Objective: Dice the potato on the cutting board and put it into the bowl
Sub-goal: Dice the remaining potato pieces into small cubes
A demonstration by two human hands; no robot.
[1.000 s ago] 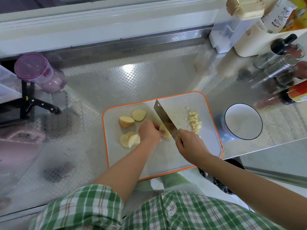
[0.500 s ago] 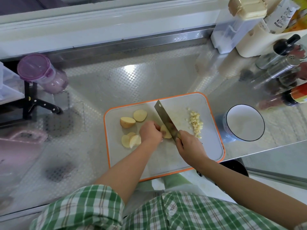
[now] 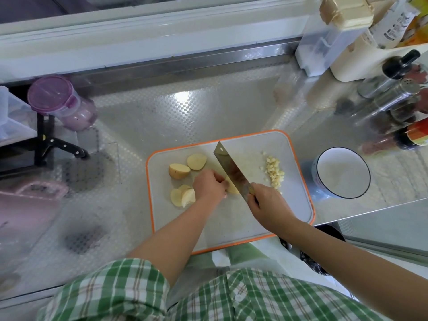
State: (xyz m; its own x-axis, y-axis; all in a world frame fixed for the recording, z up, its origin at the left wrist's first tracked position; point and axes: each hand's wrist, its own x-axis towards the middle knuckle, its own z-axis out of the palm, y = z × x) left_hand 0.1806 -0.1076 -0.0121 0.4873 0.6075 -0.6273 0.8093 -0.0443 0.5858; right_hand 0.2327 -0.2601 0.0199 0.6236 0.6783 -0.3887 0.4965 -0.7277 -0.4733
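On the orange-rimmed cutting board my left hand holds down a potato piece with curled fingers. My right hand grips the handle of a cleaver, whose blade stands against that piece. Two potato chunks lie at the board's upper left, and a few slices sit left of my left hand. A small heap of diced potato lies at the board's right. The white bowl with a dark rim stands right of the board, with nothing visible in it.
A purple-lidded jar and a black-handled knife are at the left. Bottles, a shaker and plastic containers crowd the back right corner. The steel counter's front edge runs just below the board.
The cleaver blade and both hands have barely shifted on the potato piece; the camera view drifted slightly.
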